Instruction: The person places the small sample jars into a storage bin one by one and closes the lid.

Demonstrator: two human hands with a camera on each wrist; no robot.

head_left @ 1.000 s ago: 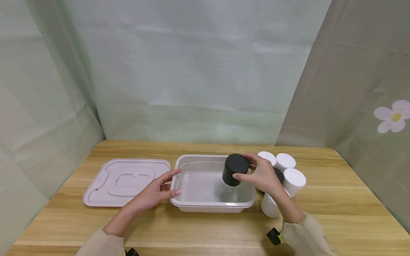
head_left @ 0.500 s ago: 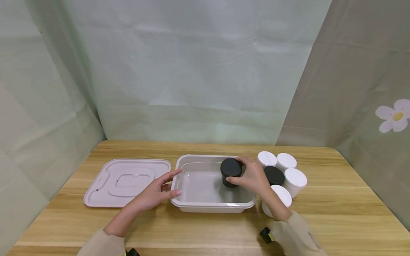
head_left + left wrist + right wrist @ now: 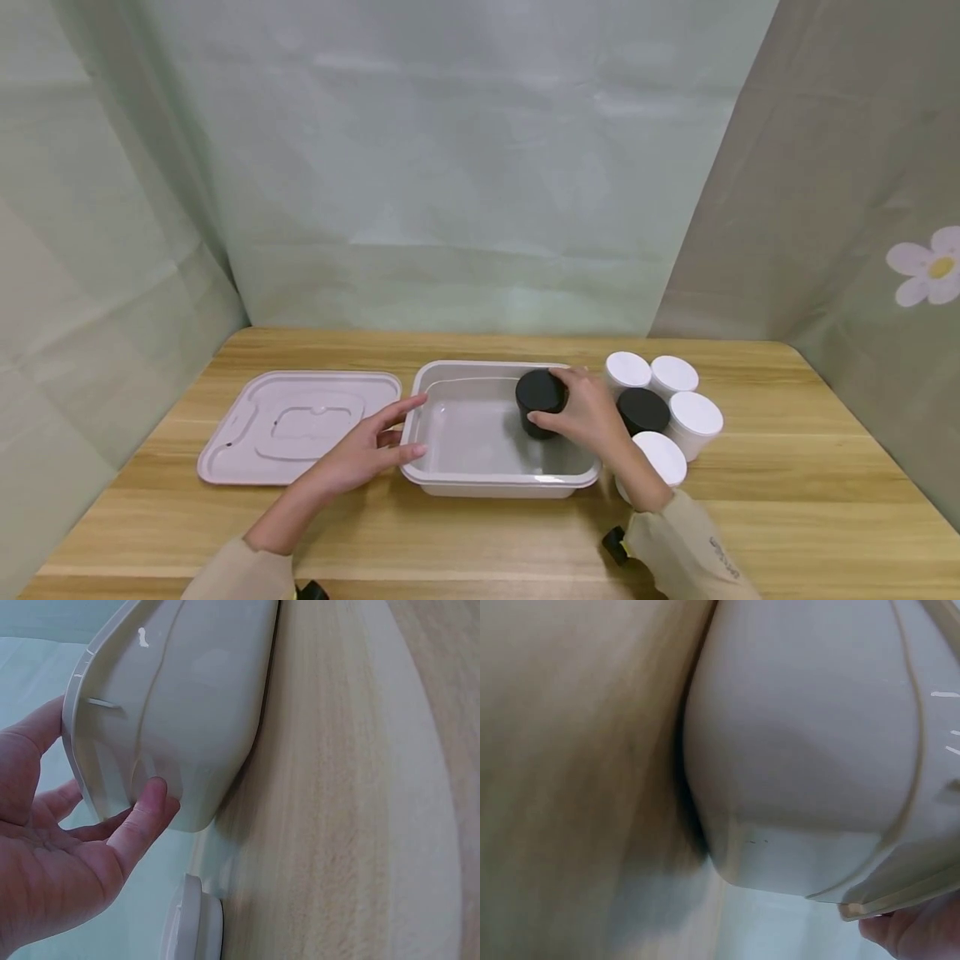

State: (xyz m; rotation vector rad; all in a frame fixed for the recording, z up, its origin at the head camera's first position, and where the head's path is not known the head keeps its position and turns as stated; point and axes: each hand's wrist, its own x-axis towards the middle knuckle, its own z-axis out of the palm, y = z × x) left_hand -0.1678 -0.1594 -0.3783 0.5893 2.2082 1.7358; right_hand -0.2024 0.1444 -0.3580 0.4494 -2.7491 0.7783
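Observation:
A pale rectangular plastic tub (image 3: 472, 442) stands on the table. My left hand (image 3: 367, 450) grips its left end, with thumb and index finger over the rim and other fingers against the outer wall in the left wrist view. Inside the tub's right part, my right hand (image 3: 588, 412) holds a black cylindrical jar (image 3: 542, 404) upright between thumb and fingers. Whether the jar bears on the tub floor I cannot tell. In the right wrist view the tub wall (image 3: 802, 735) fills much of the picture, hiding the jar; only part of my hand (image 3: 922, 930) shows.
Right of the tub, several white-topped jars (image 3: 695, 417) cluster around another black jar (image 3: 642, 410); my right forearm partly covers the front white jar (image 3: 662, 457). A pale lid (image 3: 300, 425) lies flat at the left. Cloth (image 3: 465, 167) hangs behind the wooden table (image 3: 480, 550).
My right hand has moved left and down with the black jar, lowering it into the tub; it has barely shifted over the last half second. My left hand stays on the rim.

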